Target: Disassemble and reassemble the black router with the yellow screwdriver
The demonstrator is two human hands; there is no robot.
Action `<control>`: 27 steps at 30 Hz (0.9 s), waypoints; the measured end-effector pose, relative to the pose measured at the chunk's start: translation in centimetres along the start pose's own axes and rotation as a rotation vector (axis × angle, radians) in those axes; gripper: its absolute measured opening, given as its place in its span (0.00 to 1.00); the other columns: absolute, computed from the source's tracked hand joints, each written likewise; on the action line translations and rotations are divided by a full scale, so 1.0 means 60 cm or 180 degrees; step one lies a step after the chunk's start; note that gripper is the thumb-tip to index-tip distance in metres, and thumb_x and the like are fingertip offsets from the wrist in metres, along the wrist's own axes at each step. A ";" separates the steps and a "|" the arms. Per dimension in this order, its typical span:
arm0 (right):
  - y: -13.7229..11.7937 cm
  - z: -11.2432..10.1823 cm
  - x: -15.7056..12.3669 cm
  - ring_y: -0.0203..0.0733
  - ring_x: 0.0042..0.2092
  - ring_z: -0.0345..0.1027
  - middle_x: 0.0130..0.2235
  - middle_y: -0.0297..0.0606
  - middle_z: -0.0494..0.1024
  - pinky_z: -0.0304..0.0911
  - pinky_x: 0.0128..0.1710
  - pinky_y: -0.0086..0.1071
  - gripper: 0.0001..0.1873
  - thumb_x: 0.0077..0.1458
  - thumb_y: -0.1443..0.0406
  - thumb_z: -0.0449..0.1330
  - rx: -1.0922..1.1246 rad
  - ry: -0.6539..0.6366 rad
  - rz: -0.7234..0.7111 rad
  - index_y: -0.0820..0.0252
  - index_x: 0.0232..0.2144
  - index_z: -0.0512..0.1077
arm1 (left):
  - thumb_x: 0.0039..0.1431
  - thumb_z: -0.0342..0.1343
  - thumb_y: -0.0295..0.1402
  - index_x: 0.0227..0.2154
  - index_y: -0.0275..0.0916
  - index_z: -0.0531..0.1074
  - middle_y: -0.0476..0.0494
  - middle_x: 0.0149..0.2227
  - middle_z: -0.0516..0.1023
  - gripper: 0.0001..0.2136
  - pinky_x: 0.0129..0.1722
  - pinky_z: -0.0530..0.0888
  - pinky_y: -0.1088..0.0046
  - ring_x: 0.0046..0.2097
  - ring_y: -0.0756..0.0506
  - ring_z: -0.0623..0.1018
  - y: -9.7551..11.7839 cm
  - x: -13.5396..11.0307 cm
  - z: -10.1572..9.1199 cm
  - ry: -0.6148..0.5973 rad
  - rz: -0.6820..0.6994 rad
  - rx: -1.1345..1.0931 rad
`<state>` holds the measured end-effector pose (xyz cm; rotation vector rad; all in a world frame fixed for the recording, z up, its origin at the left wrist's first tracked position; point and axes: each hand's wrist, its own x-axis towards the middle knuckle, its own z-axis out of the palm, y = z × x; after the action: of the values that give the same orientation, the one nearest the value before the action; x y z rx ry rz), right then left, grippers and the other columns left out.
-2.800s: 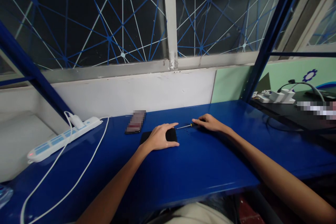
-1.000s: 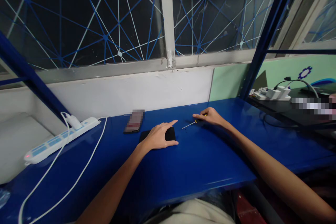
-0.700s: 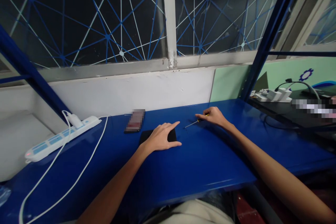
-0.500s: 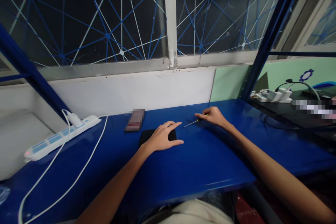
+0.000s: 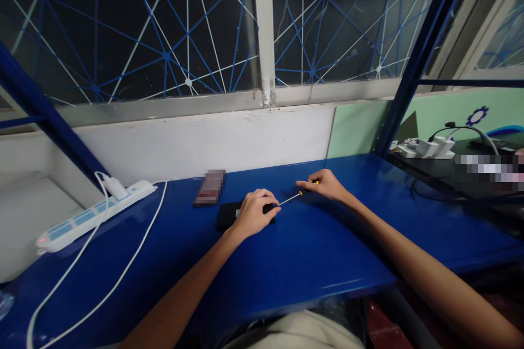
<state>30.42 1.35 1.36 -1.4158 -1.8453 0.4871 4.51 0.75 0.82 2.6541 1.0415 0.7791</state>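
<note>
R grip (image 5: 327, 184) round screwdriver (image 5: 301, 193), tip nr L grip (image 5: 256, 214), latter over blk box (image 5: 226, 216), its hold unclear.

The table (image 5: 311, 262) is plain deep blue; on or over it show a flat black object (image 5: 229, 217) with a small pale patch, a screwdriver (image 5: 302, 193) with silvery shaft and black-and-yellow handle, and, at the table's left end, a white power strip (image 5: 88, 220) with light-blue panels. Behind the table, a white wall (image 5: 204, 142) adjoins a pale green panel (image 5: 358, 128), below dark windows (image 5: 135, 32) crossed by blue and white lines.
</note>
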 end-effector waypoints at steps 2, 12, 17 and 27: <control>0.001 0.000 0.000 0.32 0.22 0.47 0.16 0.31 0.57 0.44 0.21 0.30 0.30 0.48 0.43 0.59 -0.0011 0.0024 -0.0009 0.61 0.12 0.68 | 0.59 0.57 0.35 0.32 0.43 0.78 0.46 0.39 0.78 0.06 0.46 0.68 0.61 0.43 0.42 0.75 0.000 0.001 0.000 -0.0004 0.0016 0.0013; 0.003 -0.001 0.000 0.32 0.22 0.46 0.16 0.31 0.56 0.42 0.21 0.31 0.30 0.50 0.44 0.58 -0.0139 0.0157 -0.0067 0.61 0.13 0.68 | 0.62 0.55 0.37 0.30 0.43 0.79 0.46 0.37 0.78 0.10 0.45 0.68 0.63 0.42 0.43 0.75 -0.002 0.002 0.001 0.0047 0.0123 0.0019; 0.003 -0.003 0.000 0.32 0.22 0.45 0.16 0.31 0.55 0.42 0.21 0.31 0.31 0.49 0.42 0.57 -0.0183 0.0216 -0.0073 0.61 0.13 0.68 | 0.64 0.52 0.40 0.31 0.43 0.79 0.45 0.38 0.79 0.13 0.45 0.67 0.63 0.43 0.43 0.75 -0.001 0.002 -0.001 0.0018 0.0120 0.0019; -0.006 -0.009 -0.002 0.32 0.22 0.45 0.16 0.30 0.55 0.43 0.22 0.32 0.29 0.49 0.44 0.59 -0.0039 0.0241 -0.0017 0.62 0.13 0.70 | 0.62 0.55 0.38 0.30 0.41 0.77 0.46 0.35 0.79 0.10 0.43 0.68 0.66 0.39 0.44 0.76 0.003 0.000 0.002 0.0460 0.0264 0.0059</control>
<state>30.60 1.07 1.92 -1.4182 -1.7941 0.4146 4.68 0.59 0.79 2.7057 0.9811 0.9960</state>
